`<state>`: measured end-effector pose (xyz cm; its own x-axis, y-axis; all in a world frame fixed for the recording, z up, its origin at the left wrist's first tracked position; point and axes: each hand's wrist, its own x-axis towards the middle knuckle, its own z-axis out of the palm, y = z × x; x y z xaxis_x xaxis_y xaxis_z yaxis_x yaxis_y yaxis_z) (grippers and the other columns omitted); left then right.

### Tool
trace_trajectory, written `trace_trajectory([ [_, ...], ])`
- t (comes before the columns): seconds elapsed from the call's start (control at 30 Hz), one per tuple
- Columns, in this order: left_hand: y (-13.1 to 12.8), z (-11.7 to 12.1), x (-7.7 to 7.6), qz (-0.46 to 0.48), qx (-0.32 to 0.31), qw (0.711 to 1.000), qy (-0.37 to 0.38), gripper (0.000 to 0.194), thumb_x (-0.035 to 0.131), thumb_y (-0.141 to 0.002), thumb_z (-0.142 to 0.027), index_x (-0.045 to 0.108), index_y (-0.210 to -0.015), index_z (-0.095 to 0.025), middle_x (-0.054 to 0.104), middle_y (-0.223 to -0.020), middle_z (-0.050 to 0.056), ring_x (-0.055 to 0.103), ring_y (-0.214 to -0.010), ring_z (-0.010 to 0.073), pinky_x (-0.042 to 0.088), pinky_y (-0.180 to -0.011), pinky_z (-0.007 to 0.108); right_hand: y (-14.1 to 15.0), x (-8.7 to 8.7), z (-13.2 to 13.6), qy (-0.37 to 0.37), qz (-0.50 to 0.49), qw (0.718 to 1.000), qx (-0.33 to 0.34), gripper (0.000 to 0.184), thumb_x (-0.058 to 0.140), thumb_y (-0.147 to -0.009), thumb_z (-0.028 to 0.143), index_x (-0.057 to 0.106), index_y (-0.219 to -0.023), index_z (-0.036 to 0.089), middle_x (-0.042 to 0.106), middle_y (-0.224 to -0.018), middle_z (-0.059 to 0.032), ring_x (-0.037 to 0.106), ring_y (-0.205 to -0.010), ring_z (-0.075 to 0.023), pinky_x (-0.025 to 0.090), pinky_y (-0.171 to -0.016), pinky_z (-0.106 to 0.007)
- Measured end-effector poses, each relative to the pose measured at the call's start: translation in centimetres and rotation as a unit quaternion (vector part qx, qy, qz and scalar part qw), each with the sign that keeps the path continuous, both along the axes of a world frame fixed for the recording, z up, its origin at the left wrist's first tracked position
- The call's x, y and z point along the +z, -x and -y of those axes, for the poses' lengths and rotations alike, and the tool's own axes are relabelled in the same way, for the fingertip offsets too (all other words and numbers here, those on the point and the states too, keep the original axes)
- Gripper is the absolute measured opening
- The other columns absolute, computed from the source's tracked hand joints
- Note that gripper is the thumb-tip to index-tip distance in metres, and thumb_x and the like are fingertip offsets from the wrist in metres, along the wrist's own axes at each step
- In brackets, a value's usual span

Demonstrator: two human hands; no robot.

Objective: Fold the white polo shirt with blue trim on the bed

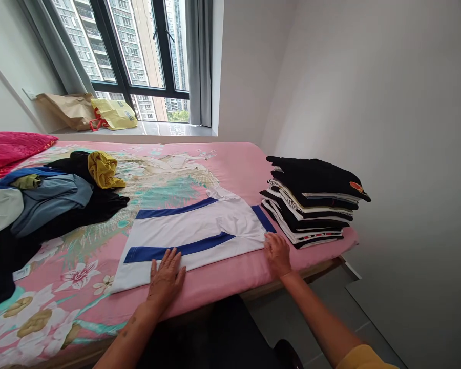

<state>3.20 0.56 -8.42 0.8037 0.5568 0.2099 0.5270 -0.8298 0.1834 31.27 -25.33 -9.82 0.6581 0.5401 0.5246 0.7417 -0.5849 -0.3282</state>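
From where I stand, the white and blue shirt point(192, 230) lies spread along the near edge of the bed point(240, 164), on a pink flowered sheet point(79, 274). It has 2 blue bands running lengthwise, and a blue patch at its right end. The cloth is fairly smooth at the left and wrinkled towards the right.

The person has 2 hands on it. The left hand point(166, 281) lies palm down and open, fingers a little apart, pressing on the near side, fingertips over the nearer blue band; it grips nothing. The right hand point(278, 253) is at the shirt's near right corner, its fingers curled at the edge; I cannot tell whether they pinch the cloth. A yellow sleeve point(364, 359) shows on the right arm.

Just beside the shirt's right end stands a stack of folded clothes point(311, 205), a black piece on top. Well apart, on the left, is a loose heap of clothes point(57, 202), with a mustard bundle point(104, 170) at its far side. A red pillow point(13, 152) lies behind the heap. On the windowsill point(161, 128) sit a brown paper bag point(69, 110) and a yellow bag point(117, 114), side by side.
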Motion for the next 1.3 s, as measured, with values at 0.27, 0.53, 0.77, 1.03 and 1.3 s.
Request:
trace_trajectory([
  [0.27, -11.3, 10.2, 2.7, 0.006, -0.32, 0.942, 0.1, 0.049, 0.039, -0.09, -0.036, 0.045, -0.135, -0.019, 0.042, -0.144, 0.008, 0.031, -0.137, 0.0224, 0.024, -0.113, 0.046, -4.7, 3.3, -0.4, 0.13, -0.089, 0.988, -0.003, 0.022, 0.045, -0.086, 0.028, 0.066, -0.084, 0.019, 0.067, -0.087, -0.0041, 0.058, -0.086, -0.0172, 0.039, -0.083, -0.028],
  [0.53, -17.8, 15.4, 0.1, -0.01, -0.303, 0.945, 0.12, 0.062, 0.041, -0.087, -0.045, 0.036, -0.141, -0.014, 0.033, -0.149, 0.011, 0.024, -0.14, 0.0263, 0.015, -0.115, 0.051, -6.3, 3.7, -1.9, 0.205, -0.076, 0.975, 0.027, 0.02, 0.051, -0.087, 0.037, 0.062, -0.084, 0.02, 0.066, -0.08, -0.0037, 0.059, -0.081, -0.0181, 0.034, -0.074, -0.028],
  [0.77, -17.3, 16.3, -0.8, 0.012, -0.292, 0.947, 0.133, 0.065, 0.046, -0.084, -0.048, 0.037, -0.141, -0.018, 0.031, -0.15, 0.008, 0.024, -0.139, 0.0288, 0.013, -0.114, 0.055, -6.7, 2.9, -1.6, 0.173, -0.044, 0.984, -0.006, 0.022, 0.045, -0.091, 0.035, 0.059, -0.093, 0.018, 0.065, -0.086, -0.0067, 0.057, -0.086, -0.022, 0.033, -0.078, -0.033],
  [1.03, -17.3, 11.5, 1.0, 0.052, -0.236, 0.966, 0.095, 0.044, 0.037, -0.089, -0.024, 0.05, -0.131, -0.02, 0.047, -0.14, 0.007, 0.033, -0.135, 0.0216, 0.016, -0.115, 0.049, -2.3, 2.4, -1.3, 0.124, 0.019, 0.97, 0.209, 0.033, 0.035, -0.094, 0.025, 0.056, -0.119, 0.018, 0.059, -0.124, -0.0077, 0.045, -0.122, -0.0198, 0.029, -0.106, -0.039],
  [1.3, -11.7, 3.2, 0.5, -0.051, -0.096, 0.993, 0.048, 0.064, 0.036, -0.088, -0.052, 0.029, -0.145, -0.022, 0.019, -0.154, 0.009, 0.014, -0.142, 0.0284, 0.0, -0.11, 0.062, 0.6, 2.3, -4.2, 0.201, -0.01, 0.963, 0.182, 0.044, 0.029, -0.096, 0.034, 0.048, -0.132, 0.019, 0.043, -0.142, -0.0068, 0.032, -0.135, -0.0207, 0.019, -0.113, -0.046],
])
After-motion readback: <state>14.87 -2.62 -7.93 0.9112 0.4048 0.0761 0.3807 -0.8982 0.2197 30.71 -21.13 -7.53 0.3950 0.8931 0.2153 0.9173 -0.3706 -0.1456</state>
